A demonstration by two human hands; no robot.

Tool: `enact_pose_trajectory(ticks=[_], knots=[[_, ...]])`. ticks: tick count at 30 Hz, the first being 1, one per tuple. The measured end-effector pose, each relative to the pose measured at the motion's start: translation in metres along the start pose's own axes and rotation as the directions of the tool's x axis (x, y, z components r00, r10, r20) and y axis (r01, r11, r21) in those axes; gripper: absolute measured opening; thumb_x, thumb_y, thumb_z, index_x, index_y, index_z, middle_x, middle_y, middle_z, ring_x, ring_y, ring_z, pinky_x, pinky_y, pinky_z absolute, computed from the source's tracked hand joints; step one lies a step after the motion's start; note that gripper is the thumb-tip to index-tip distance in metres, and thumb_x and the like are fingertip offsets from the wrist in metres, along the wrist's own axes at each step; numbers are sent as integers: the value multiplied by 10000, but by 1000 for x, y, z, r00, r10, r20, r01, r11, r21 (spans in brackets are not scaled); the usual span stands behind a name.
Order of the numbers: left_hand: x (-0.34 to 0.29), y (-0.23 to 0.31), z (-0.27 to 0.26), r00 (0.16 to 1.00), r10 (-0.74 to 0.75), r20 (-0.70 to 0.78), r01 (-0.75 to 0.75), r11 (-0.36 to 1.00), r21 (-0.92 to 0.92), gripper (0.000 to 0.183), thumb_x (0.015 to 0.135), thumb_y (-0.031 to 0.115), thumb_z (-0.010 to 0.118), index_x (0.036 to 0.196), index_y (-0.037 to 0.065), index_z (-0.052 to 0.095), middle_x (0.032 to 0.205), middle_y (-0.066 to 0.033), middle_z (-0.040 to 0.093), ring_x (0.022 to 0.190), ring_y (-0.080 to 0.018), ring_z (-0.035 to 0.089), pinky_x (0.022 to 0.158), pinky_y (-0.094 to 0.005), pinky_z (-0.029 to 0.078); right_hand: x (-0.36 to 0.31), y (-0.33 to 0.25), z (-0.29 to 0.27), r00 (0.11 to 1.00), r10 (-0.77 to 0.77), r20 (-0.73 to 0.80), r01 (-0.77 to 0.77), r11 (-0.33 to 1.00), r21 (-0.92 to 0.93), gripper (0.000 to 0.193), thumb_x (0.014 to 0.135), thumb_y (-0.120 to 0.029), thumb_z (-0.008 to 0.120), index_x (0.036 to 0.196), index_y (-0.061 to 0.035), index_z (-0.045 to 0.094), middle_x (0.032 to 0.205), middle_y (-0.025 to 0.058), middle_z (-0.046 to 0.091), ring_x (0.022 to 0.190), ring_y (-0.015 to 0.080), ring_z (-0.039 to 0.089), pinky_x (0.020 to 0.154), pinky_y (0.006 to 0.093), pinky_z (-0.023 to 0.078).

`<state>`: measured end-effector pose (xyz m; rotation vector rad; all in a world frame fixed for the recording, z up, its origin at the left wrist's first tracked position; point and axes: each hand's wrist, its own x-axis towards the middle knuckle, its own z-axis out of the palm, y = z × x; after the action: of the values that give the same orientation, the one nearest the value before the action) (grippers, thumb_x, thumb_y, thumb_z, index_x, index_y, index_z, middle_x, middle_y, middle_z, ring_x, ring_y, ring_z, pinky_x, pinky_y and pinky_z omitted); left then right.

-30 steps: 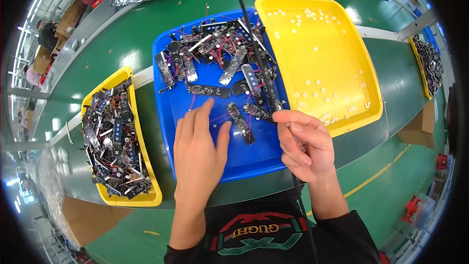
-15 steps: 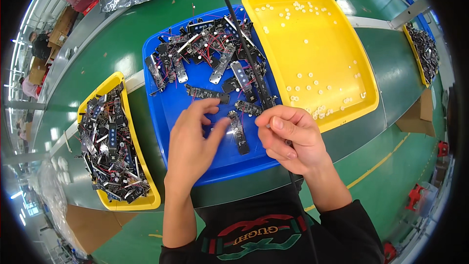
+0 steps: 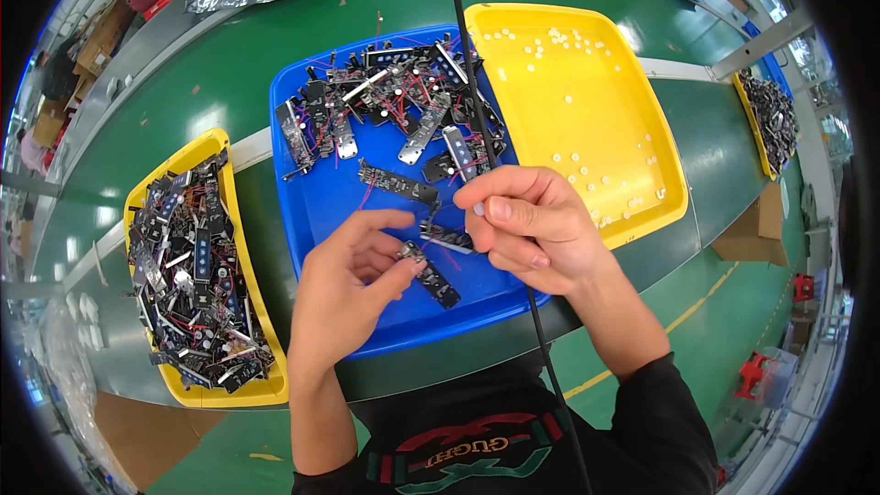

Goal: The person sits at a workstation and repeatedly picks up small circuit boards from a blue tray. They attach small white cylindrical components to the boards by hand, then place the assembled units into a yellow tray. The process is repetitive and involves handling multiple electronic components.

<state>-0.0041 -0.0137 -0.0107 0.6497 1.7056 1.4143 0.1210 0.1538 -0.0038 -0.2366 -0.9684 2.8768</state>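
Observation:
Between the thumb and index finger of my right hand [image 3: 541,229] is a small white round piece [image 3: 478,209], mostly covered by the fingertips. My left hand [image 3: 348,280] is closed on the upper end of a narrow black circuit board [image 3: 431,277], its thumb over that end and its other fingers curled behind. The board slants over the front part of a blue tray [image 3: 321,211]. Just beyond it lie another board [image 3: 446,238], partly behind my right fingers, and a longer board [image 3: 396,183] with red wires.
Wired circuit boards [image 3: 403,92] are heaped at the blue tray's far side. A yellow tray [image 3: 632,119] with scattered white round pieces stands to its right. Another yellow tray [image 3: 275,376], full of boards, is at left. A black cable [image 3: 472,73] hangs across the view.
My left hand has come down onto the near board, which now slants instead of standing nearly straight. My right hand has shifted slightly left and up, still pinching the white piece. The view has shifted.

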Motion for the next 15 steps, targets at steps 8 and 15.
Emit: enact_pose_trajectory(ticks=[8, 15], knots=[[-3, -2, -24, 996, 77, -52, -89, 952, -293, 289, 773, -38, 634, 1054, -47, 568, 862, -74, 601, 693, -83, 573, 624, -194, 474, 33, -16, 2, 999, 4, 48, 2, 992, -128, 193, 861, -40, 532, 1040, -1, 592, 888, 190, 637, 392, 19, 362, 369, 152, 262], [2, -2, -11, 966, 58, -251, -159, 900, -405, 311, 786, -32, 605, 1083, -46, 516, 869, -79, 598, 691, -123, 572, 647, -245, 477, 24, -7, -6, 998, -13, 60, 15, 999, -49, 148, 863, -46, 529, 999, -29, 584, 880, 198, 639, 376, 14, 344, 353, 153, 246]])
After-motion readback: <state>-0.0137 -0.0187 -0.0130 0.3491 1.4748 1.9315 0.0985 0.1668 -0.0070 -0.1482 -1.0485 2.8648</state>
